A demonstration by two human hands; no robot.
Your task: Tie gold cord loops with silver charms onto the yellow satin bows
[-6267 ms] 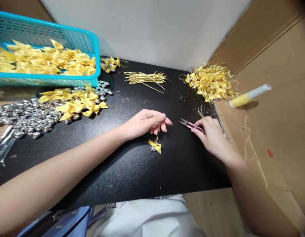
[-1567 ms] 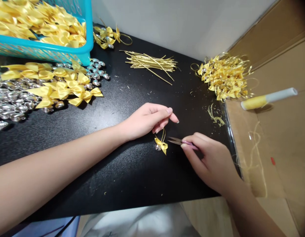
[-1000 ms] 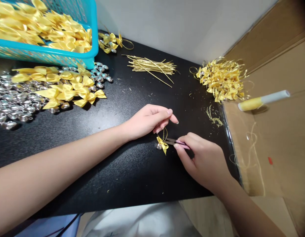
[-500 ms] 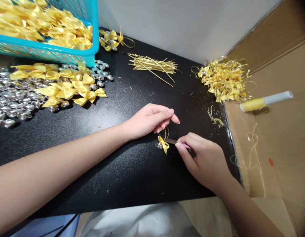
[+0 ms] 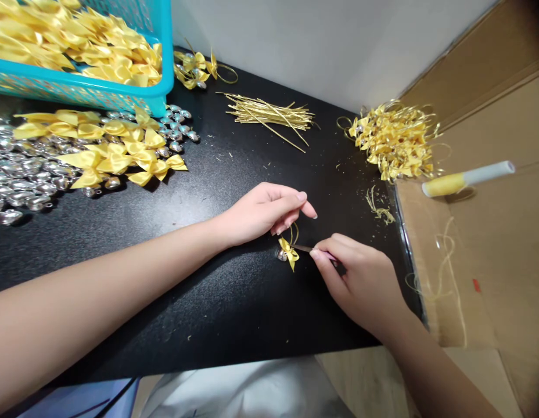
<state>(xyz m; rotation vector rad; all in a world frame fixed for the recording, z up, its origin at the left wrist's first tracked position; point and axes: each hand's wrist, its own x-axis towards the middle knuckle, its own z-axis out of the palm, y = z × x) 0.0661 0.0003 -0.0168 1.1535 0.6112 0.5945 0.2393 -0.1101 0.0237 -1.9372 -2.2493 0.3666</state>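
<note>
A small yellow satin bow [image 5: 289,253] with a silver bell [image 5: 281,255] beside it hangs from a loop of thin gold cord [image 5: 296,233], just over the black table. My left hand [image 5: 269,210] is closed, its curled fingertips on the top of that loop. Pinched between thumb and forefinger of my right hand [image 5: 359,278] is a slim metal-tipped tool with a pink handle, apparently tweezers [image 5: 303,248]. Its tip meets the bow at the cord's base; whether it grips the cord is too small to tell.
A turquoise basket [image 5: 165,87] of yellow bows stands back left, with silver bells [image 5: 23,174] and loose bows [image 5: 117,157] before it. Gold cord pieces [image 5: 272,113] lie behind my hands. Finished-looking bows [image 5: 394,139], cord trimmings [image 5: 380,206] and cardboard [image 5: 491,244] are at right.
Both hands, the bow and the tool stay almost in place. The surroundings have shifted slightly left in the picture.
</note>
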